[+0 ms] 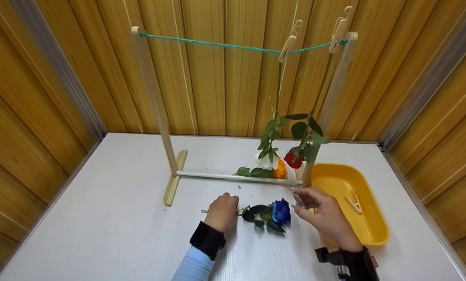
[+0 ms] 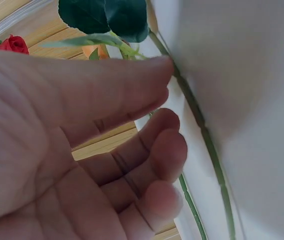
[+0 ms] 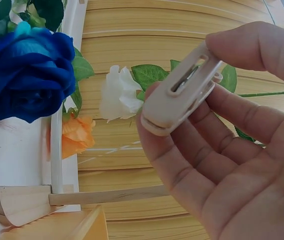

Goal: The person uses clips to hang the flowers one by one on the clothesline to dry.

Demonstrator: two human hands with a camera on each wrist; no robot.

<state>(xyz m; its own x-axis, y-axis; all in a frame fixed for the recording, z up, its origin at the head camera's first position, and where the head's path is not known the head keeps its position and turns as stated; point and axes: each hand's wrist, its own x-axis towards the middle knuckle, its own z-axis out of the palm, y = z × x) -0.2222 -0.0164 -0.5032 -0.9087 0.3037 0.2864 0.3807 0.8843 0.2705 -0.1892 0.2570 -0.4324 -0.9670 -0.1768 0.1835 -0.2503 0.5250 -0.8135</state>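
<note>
A blue rose (image 1: 281,212) with dark green leaves lies along the white table, its flower pointing right. My left hand (image 1: 222,212) is at its stem (image 2: 201,122), with thumb and index fingertips pinching it; the other fingers are curled loosely. My right hand (image 1: 324,212) holds a beige clothespin (image 3: 181,90) between thumb and fingers, just right of the blue flower. In the right wrist view the clothespin's jaws look closed, with nothing between them.
A green cord (image 1: 217,44) spans a wooden frame; clothespins (image 1: 287,48) hang a white rose (image 1: 266,160) and a red rose (image 1: 294,159) upside down. Behind the bottom bar (image 1: 225,177) lies an orange rose (image 1: 280,168). A yellow basin (image 1: 379,218) at right holds a clothespin (image 1: 354,203).
</note>
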